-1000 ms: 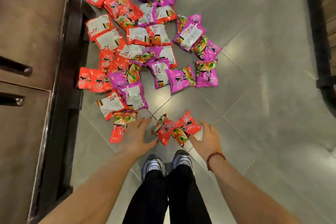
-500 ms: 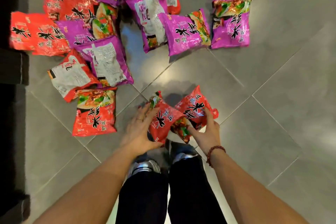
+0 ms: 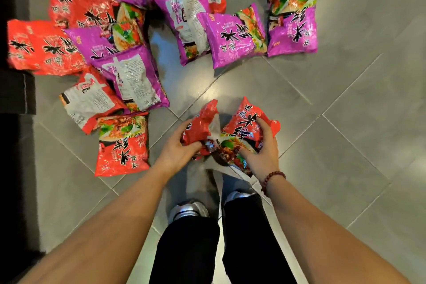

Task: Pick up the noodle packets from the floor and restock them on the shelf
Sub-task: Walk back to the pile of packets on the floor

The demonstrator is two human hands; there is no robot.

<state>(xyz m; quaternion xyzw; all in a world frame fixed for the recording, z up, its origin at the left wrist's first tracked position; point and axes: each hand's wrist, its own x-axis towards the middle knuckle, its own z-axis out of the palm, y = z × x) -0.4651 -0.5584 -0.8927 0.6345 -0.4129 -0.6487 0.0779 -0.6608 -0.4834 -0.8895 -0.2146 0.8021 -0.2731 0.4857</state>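
Two red noodle packets sit just in front of my feet on the grey tiled floor. My left hand grips the left red packet, fingers curled round its lower edge. The right red packet is gripped by my right hand, which wears a bead bracelet. The two packets touch in the middle. Another red packet lies flat to the left of my left hand. Several more red and purple packets are scattered across the floor farther ahead.
A dark shelf base runs along the left edge. My shoes and black trousers stand directly below my hands. Bare grey tiles stretch to the right.
Both hands have closed round the two red packets and drawn them together. The camera has moved lower and closer to the floor.
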